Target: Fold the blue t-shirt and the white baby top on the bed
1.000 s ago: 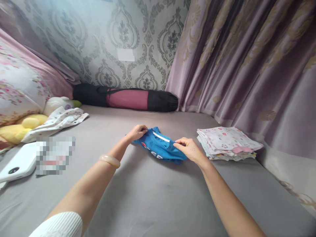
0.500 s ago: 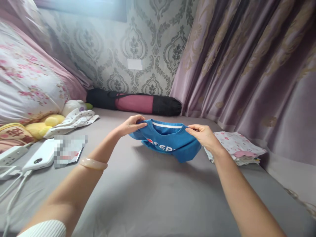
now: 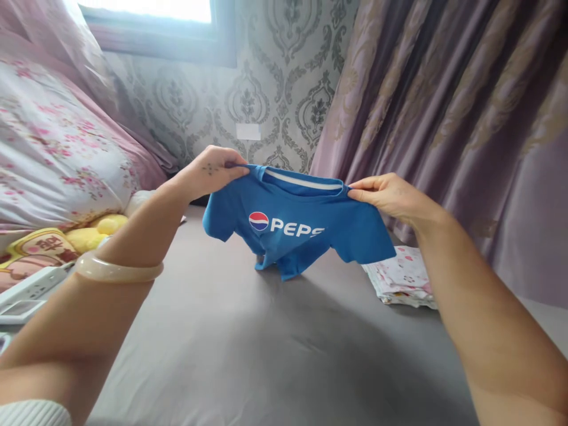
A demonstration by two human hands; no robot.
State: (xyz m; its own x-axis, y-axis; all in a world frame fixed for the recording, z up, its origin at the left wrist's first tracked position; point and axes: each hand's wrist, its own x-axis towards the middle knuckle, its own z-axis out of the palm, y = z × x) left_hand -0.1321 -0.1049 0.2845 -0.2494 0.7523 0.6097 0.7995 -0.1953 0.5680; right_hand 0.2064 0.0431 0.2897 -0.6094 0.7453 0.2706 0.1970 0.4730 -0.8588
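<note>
A small blue T-shirt with a white-lined neck and a "PEPS" print beside a round logo hangs from both my hands. My left hand pinches its shoulder on the left of the collar. On the other side of the collar, my right hand grips the other shoulder between thumb and fingers. The front faces me and both short sleeves droop outward. Its lower part is bunched and reaches down close to the grey sheet; whether the hem touches it I cannot tell.
Folded printed cloths lie stacked at the right, partly behind my right forearm. At the left are a power strip, a yellow plush toy and a flowered pillow. A purple curtain hangs along the right side.
Both hands have risen with the T-shirt, spreading it wider and letting more of its front hang open. The view has tilted up, showing more window. My left arm covers the power bank.
</note>
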